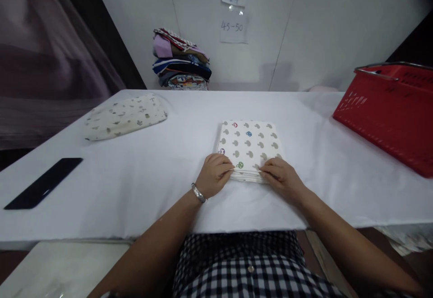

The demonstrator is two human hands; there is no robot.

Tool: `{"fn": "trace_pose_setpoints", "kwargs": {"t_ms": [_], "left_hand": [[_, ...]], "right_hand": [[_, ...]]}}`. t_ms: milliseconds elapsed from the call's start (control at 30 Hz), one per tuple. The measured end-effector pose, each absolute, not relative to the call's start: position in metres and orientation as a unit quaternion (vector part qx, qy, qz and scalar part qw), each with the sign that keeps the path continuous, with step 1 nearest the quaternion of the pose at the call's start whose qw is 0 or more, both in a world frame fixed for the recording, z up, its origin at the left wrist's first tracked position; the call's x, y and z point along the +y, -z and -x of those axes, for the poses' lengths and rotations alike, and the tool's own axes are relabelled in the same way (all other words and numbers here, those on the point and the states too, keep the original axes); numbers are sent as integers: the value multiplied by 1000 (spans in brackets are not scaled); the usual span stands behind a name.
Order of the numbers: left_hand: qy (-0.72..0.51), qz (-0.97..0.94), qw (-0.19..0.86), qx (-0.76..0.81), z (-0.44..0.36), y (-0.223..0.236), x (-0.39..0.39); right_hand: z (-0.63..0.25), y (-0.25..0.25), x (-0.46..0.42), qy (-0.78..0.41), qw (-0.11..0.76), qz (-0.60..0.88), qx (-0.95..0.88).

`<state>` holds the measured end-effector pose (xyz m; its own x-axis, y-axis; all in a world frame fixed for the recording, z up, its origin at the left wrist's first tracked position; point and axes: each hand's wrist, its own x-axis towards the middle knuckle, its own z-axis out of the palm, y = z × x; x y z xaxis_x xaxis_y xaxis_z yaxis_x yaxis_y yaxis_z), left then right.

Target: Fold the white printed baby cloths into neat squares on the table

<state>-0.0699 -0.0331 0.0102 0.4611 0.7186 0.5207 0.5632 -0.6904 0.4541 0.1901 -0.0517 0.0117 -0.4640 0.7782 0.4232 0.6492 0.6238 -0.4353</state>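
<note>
Chkd shirt (pixel 237 280) x1; 2 hands (pixel 214 174) pinching 1 fldd cloth (pixel 249 144).

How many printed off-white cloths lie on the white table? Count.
2: a square, folded mushroom-print cloth front centre; an oblong, small-print cloth farther left. Folds may hide more.

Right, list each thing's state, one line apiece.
Mushroom-print cloth: folded in layers
Left hand: pinching its near edge
Right hand: pinching its near edge
Patterned cloth: folded or bundled, unclear
Black object: lying flat
Red basket: standing, inside hidden
Fabric pile: stacked
White tablecloth: spread out
Paper signs: posted up
</note>
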Motion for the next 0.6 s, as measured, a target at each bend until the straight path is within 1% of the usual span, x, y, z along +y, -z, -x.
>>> {"fn": "trace_pose_setpoints", "kwargs": {"t_ms": [67,133,267,367,600], "left_hand": [[-345,-852,110,379,70,-9,-33],[-341,-851,107,384,70,-8,-32],[-345,-847,97,392,69,-6,-32],[-349,-845,89,395,67,-8,-33],[-349,-848,78,391,66,-10,-35]], "right_hand": [[-191,-11,-52,-85,279,418,-860],[-192,-11,-51,-79,275,420,-861],[-191,-9,-51,-81,305,427,-848],[-191,-8,-52,-58,328,425,-842],[-190,-7,-52,-13,279,413,-867]]}}
